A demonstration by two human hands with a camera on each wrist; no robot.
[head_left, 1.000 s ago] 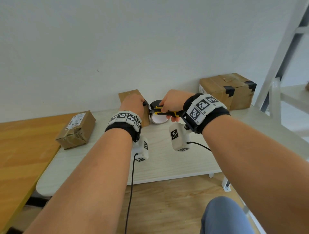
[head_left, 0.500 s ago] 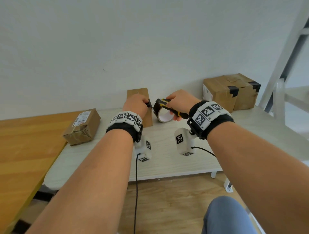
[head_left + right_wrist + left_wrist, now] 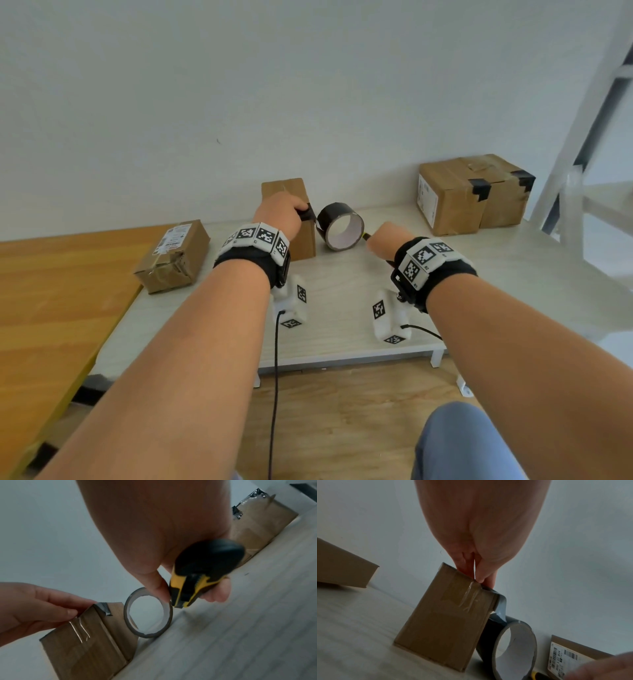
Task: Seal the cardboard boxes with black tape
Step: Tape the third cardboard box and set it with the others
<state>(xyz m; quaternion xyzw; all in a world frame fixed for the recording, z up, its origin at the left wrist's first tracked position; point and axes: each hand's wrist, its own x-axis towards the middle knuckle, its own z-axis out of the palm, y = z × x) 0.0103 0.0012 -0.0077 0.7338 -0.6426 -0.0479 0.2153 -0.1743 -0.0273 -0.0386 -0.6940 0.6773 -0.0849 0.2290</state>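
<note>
A small cardboard box (image 3: 303, 240) stands upright on the white table (image 3: 342, 308) near the wall. My left hand (image 3: 297, 209) sits on its top and pinches the upper end of a short black tape strip (image 3: 502, 601) at the top right edge. The strip hangs down the box's right side with a ragged free end (image 3: 107, 613). The black tape roll (image 3: 340, 228) stands on its rim just right of the box. My right hand (image 3: 382, 240), right of the roll, grips a yellow and black utility knife (image 3: 193, 585) with its tip close to the roll's rim.
Two brown boxes (image 3: 452, 202) with black tape on their corners stand at the back right. A labelled box (image 3: 174, 257) lies at the left, where the wooden table (image 3: 51, 308) meets the white one. A white frame (image 3: 582, 137) rises at the far right.
The right hand has let go of the roll and drawn back right with the knife. The roll now stands alone on the table. The left hand stays on the box top.
</note>
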